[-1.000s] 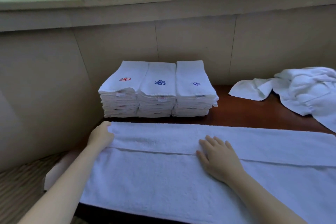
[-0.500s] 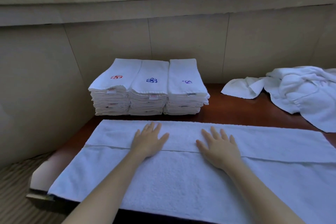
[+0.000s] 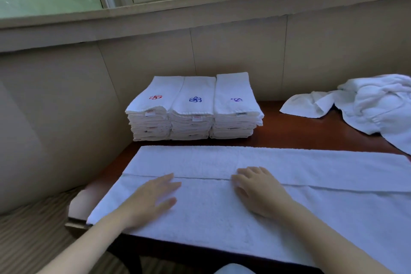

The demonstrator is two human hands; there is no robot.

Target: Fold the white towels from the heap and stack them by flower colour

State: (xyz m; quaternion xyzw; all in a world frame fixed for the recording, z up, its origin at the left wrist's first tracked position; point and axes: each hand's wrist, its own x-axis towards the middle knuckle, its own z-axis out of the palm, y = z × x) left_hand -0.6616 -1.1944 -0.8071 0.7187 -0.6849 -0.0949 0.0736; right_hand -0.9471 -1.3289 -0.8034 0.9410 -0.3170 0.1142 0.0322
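A long white towel lies spread across the near part of the wooden table, its far third folded over towards me so that a hem runs along its length. My left hand rests flat on it just below the hem, fingers together. My right hand presses on the hem, fingers slightly curled. Behind stand three stacks of folded towels: a red-flower stack, a blue-flower stack and a purple-flower stack. The unfolded heap lies at the back right.
The brown table sits against a beige wall under a window sill. Its left edge drops to striped carpet. A strip of bare wood shows between the stacks and the spread towel.
My left hand slid from the towel's left end towards the middle, then drew back to just below the hem. My right hand stayed near the hem. The camera view shifted slightly.
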